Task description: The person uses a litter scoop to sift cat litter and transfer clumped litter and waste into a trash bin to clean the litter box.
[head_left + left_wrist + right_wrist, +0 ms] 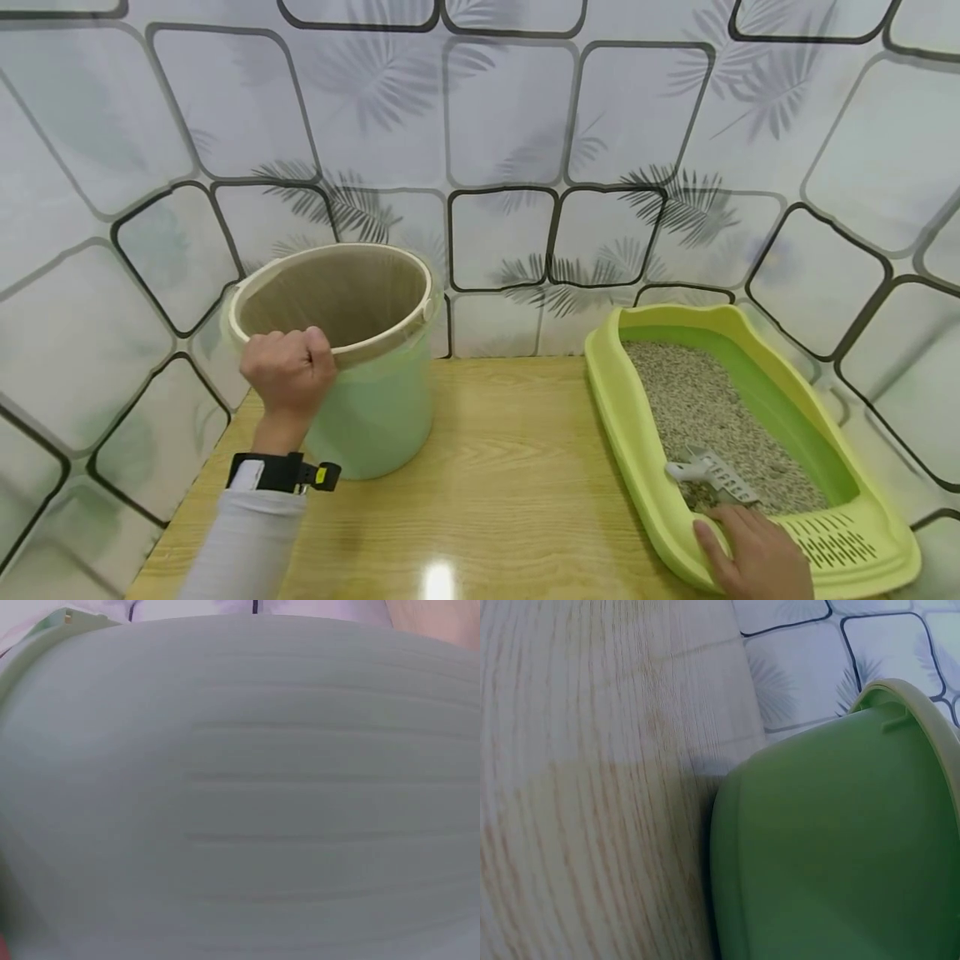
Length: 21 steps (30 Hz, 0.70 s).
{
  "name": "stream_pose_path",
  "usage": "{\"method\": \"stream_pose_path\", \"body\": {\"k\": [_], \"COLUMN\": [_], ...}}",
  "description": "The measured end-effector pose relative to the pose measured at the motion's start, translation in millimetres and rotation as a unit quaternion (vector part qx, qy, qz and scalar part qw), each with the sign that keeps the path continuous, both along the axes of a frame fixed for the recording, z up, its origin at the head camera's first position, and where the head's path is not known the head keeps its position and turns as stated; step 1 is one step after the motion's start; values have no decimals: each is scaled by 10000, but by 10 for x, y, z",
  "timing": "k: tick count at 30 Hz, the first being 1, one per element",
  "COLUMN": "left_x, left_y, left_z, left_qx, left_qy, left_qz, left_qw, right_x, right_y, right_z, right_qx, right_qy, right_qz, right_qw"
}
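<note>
A pale green trash bin (375,417) with a cream rim and a clear bag inside stands on the left of the table. My left hand (288,367) grips its near rim, fingers curled over the edge. The ribbed wall of the bin (300,802) fills the left wrist view. On the right lies a yellow-green litter box (630,467) holding grainy litter (697,392). With thumb outside and fingers over the edge, my right hand (757,554) holds its near rim. Just past those fingers, a grey slotted scoop (712,475) lies on the litter.
The wood-grain table (510,467) shows between bin and box. A patterned curtain (502,117) surrounds its back and sides. In the right wrist view, the outer wall of the litter box (840,840) rises beside the tabletop (592,787).
</note>
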<state>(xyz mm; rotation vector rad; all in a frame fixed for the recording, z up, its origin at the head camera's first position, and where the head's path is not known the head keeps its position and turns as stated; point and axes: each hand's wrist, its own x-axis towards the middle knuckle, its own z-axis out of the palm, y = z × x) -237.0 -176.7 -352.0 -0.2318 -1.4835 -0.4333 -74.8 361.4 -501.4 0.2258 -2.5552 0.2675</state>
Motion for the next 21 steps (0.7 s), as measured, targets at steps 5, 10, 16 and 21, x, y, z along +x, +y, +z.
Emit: {"method": "stream_pose_path", "body": {"k": [5,10,16,21], "left_x": [-19,-27,-19,-11], "left_y": [325,629,961,1209], "left_z": [-26,-40,-33,-32], "left_qx": [-142,-329,-501,-647], "left_qy": [-54,-94,-52,-50], "left_qz": [-251,-494,-720,-867], "left_qw": [9996,9982,9961,9941], "right_x": [-13,-13,-17,-10], "right_y": [22,37,24,50], "right_z": [12,9,8,-3], "right_qx": [18,51,65,148], "right_qy": [51,64,-24,74], "right_qz": [57,97,70,131], "right_qw": [10000,9999,10000,9998]}}
